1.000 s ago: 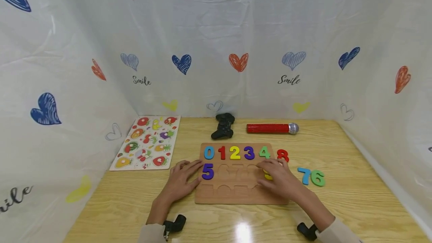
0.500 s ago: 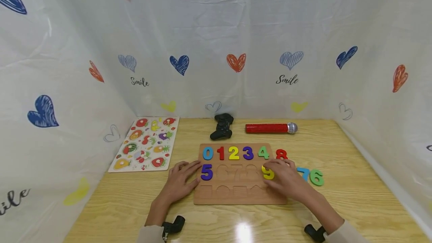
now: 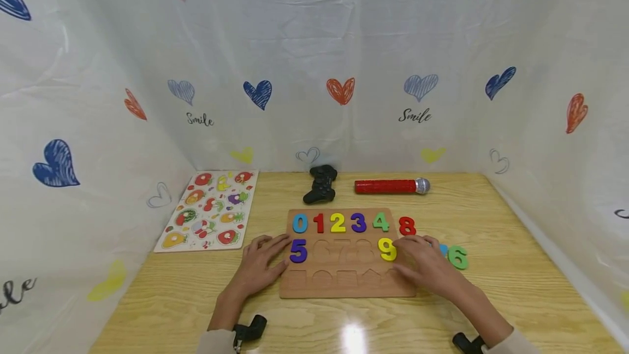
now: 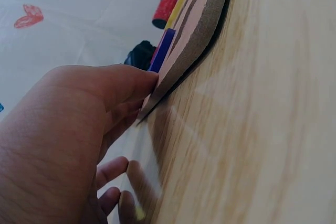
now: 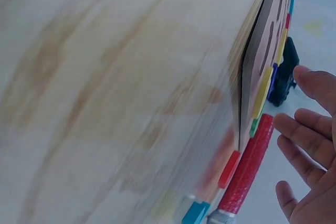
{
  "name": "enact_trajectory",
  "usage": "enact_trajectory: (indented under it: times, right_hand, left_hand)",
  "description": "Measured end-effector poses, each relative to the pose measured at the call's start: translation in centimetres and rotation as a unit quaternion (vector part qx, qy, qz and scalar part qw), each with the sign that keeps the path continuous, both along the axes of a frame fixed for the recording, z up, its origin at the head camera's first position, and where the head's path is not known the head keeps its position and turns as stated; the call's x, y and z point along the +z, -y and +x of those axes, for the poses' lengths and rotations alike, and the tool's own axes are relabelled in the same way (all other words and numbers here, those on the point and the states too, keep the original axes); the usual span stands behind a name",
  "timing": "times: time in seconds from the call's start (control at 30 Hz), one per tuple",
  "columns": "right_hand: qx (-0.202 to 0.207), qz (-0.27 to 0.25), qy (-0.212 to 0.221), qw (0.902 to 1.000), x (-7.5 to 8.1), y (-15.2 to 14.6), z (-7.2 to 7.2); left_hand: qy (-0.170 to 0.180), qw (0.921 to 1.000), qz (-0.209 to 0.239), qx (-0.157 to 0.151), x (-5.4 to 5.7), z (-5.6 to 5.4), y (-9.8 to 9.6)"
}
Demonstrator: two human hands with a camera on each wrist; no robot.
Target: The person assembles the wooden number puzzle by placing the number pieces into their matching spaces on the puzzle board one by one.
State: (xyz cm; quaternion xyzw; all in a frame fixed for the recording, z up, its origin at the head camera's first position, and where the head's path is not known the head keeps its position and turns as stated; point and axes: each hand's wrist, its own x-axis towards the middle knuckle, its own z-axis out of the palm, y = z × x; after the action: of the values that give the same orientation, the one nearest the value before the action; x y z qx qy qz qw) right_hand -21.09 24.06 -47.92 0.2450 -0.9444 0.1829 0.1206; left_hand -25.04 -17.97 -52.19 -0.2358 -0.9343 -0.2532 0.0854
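A brown wooden number board (image 3: pixel 346 283) lies on the table with numbers 0 to 4 along its top row and a purple 5 (image 3: pixel 298 251) below. At the right end of the second row sits a yellow number 9 (image 3: pixel 387 249). My left hand (image 3: pixel 260 266) rests at the board's left edge, its thumb and fingertips touching the side. Just right of the 9 hovers my right hand (image 3: pixel 429 266), fingers relaxed and spread, holding nothing; the right wrist view shows its fingers (image 5: pixel 302 129) apart from the pieces. It partly hides the blue 7 (image 3: pixel 444 249).
A red 8 (image 3: pixel 407 226) lies by the board's upper right corner, and a green 6 (image 3: pixel 458 258) farther right. Behind are a black game controller (image 3: pixel 320 184) and a red microphone (image 3: pixel 391 186). A fruit puzzle board (image 3: pixel 206 211) lies at left.
My right hand has let go of the yellow 9 and drawn back to the right, uncovering it and covering more of the blue 7. My left hand stays at the board's edge.
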Motion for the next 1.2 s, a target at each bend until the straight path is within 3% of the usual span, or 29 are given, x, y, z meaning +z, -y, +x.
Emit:
enact_trajectory:
  times: [0.3,1.2]
  right_hand:
    - [-0.018,0.008,0.017,0.9997,-0.3,-1.0,0.2]
    - [-0.045,0.002,0.01,0.9989,-0.7,-5.0,1.1]
  left_hand:
    - [0.005,1.0,0.003,0.005,-0.2,-0.1,0.6]
    - [0.016,0.9998,0.006,0.005,-0.1,-0.2,-0.1]
